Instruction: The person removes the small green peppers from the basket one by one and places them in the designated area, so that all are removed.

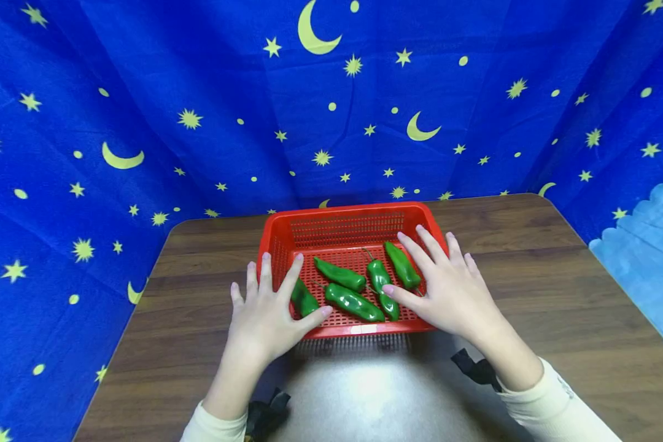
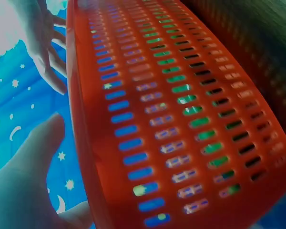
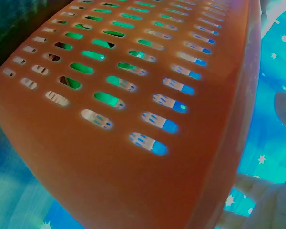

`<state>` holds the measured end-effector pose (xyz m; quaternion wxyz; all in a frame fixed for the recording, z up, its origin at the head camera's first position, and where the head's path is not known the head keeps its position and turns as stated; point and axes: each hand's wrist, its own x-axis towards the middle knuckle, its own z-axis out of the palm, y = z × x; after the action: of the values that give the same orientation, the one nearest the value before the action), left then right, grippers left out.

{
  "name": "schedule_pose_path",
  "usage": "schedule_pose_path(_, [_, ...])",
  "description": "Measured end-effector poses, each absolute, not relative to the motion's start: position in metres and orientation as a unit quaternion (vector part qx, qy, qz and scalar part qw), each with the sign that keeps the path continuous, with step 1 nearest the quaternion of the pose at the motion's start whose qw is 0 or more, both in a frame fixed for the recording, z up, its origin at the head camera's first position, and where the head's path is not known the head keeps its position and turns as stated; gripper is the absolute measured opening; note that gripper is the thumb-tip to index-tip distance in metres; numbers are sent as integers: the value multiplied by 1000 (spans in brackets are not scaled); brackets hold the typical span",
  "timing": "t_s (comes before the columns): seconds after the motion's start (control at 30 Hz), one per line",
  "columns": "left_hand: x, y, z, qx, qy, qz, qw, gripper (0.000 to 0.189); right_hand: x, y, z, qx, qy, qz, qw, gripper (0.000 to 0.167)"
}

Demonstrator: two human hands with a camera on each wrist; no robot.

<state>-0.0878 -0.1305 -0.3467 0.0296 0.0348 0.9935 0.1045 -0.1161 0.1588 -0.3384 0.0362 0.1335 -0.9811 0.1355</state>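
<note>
"Five long, glossy green peppers (image 1: 355, 304), all lying in the red, rectangular, slotted plastic basket (image 1: 342, 211) on the brown wood-grain counter (image 1: 210, 288)!"

"And the hands?"

"One at each end! Left hand (image 1: 266, 322) over the basket's left side, right hand (image 1: 455, 291) over the right. Both wide, fingers spread, nothing gripped."

"Touching the rim?"

"Can't tell; even the wrist views don't settle it."

"Then here's the relation that counts, I'd judge: the basket's long axis runs side to side, hand to hand, with the peppers in between."

"Which hand is nearer?"

"To the basket, no clear edge. Among the peppers, the left hand is nearest the leftmost pepper (image 1: 304, 299) and partly hides it. On the other wing, the right thumb overlaps the lengthwise pepper (image 1: 380, 276), with the rightmost pepper (image 1: 402, 265) just beside the fingers."

"And how do they lie?"

"The middle two slant, more across than away; the right-hand pair point away from the person, far ends leaning left!"
</note>
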Motion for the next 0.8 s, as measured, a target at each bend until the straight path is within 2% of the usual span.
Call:
schedule_pose_path(0.27, [-87, -152, -353, 58, 990, 130, 26, 111, -121, 162, -340, 136, -980, 142, 22, 94])
schedule_pose_path(0.57, [-90, -169, -366, 57, 976, 201, 52, 113, -133, 175, -338, 158, -977, 143, 16, 92])
schedule_pose_path(0.8, [-89, -174, -370, 44, 969, 234, 62, 118, -149, 189, -333, 188, -968, 168, -12, 98])
